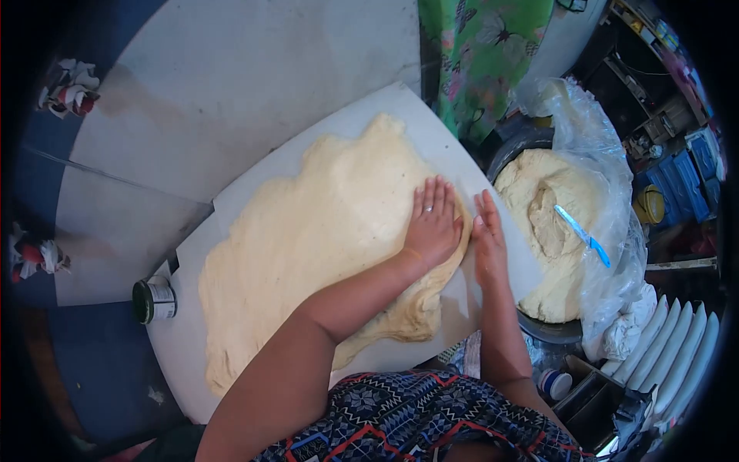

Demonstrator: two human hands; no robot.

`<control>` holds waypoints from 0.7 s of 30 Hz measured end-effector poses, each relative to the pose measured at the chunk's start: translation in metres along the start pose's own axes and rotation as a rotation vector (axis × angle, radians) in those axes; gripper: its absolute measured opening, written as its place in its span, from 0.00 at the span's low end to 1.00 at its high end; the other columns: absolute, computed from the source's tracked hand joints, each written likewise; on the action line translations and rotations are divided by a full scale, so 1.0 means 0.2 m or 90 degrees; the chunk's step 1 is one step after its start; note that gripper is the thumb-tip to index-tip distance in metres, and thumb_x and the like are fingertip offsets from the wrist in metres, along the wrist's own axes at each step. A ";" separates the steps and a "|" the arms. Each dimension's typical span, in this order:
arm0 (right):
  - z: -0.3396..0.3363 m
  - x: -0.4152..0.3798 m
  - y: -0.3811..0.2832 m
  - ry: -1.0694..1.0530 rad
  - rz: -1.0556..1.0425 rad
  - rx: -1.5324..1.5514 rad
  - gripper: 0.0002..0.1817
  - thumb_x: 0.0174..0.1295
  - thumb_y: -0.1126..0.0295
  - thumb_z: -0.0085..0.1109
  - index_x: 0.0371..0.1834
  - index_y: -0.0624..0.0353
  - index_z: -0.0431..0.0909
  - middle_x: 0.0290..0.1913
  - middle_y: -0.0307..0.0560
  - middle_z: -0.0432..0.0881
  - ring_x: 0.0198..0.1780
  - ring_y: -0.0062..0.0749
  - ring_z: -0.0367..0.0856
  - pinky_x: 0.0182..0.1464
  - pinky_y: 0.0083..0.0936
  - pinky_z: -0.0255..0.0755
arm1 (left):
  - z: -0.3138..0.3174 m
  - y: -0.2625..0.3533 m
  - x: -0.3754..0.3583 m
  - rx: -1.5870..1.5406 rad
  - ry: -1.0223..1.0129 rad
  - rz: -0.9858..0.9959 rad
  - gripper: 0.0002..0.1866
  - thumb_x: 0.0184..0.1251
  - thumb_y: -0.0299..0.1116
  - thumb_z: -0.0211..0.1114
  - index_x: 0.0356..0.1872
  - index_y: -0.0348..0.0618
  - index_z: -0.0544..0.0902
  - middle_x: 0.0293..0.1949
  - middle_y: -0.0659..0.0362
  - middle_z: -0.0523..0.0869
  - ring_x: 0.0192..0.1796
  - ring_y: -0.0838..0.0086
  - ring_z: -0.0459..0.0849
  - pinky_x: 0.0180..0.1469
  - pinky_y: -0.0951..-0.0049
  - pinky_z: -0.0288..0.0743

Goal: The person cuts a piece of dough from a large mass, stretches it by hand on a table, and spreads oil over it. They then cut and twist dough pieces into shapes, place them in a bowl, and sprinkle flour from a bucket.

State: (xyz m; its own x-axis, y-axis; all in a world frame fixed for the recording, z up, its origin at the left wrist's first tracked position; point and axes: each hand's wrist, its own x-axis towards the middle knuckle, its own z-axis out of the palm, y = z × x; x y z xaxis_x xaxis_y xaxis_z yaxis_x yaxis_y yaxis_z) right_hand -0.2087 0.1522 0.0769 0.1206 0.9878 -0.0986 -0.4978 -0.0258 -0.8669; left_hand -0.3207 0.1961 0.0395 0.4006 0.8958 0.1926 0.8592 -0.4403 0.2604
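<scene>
A broad, uneven sheet of dough (pixel 331 223) lies spread across the white counter (pixel 177 339), its right edge thicker and folded near the person. The left hand (pixel 433 235) rests palm down on that edge, fingers extended and clenching nothing, seemingly to press or steady it. The right hand (pixel 491 250) is open too, held on its side against or just beside the same edge, probably to keep the dough from spreading outward; whether its palm touches is hard to tell. Off the counter's right side, a dark basin (pixel 503 158) holds more dough (pixel 550 223), with a blue-handled knife (pixel 581 235) lying over it, likely kept within reach. Clear plastic (pixel 608 200) bunches along the basin's far side, perhaps as a cover drawn back, and hides part of the rim. A jar (pixel 155 299) stands by the counter's left edge, its label unreadable. The forearms block part of the dough's near side, and the shelves at far right fade into shadow.
</scene>
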 end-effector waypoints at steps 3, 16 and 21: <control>0.06 -0.05 -0.15 0.071 -0.284 -0.910 0.34 0.69 0.60 0.45 0.73 0.59 0.43 0.73 0.58 0.45 0.74 0.49 0.41 0.72 0.41 0.34 | -0.02 -0.01 0.08 -0.005 -0.034 0.003 0.36 0.65 0.45 0.45 0.68 0.29 0.53 0.70 0.39 0.49 0.73 0.47 0.45 0.72 0.49 0.33; 0.04 -0.27 0.16 -0.220 -0.195 -1.092 0.28 0.69 0.51 0.34 0.72 0.41 0.52 0.74 0.38 0.50 0.75 0.37 0.46 0.67 0.65 0.24 | -0.28 -0.28 -0.31 -0.150 -0.031 0.014 0.31 0.68 0.45 0.48 0.68 0.39 0.59 0.70 0.47 0.56 0.73 0.55 0.48 0.71 0.52 0.41; -0.03 -0.23 0.17 -0.161 -0.174 -1.079 0.27 0.69 0.53 0.37 0.72 0.39 0.52 0.74 0.39 0.51 0.75 0.41 0.43 0.67 0.64 0.23 | -0.30 -0.04 -0.83 0.003 -0.113 0.093 0.35 0.68 0.55 0.43 0.70 0.45 0.56 0.72 0.50 0.53 0.74 0.57 0.48 0.71 0.47 0.38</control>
State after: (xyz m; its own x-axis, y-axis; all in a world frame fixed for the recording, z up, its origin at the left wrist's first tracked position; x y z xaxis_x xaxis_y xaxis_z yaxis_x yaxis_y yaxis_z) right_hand -0.2252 0.1051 0.0486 -0.1680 0.9842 0.0561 0.9127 0.1768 -0.3683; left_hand -0.4126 0.0466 0.0619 0.5702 0.8195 0.0579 0.7893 -0.5660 0.2381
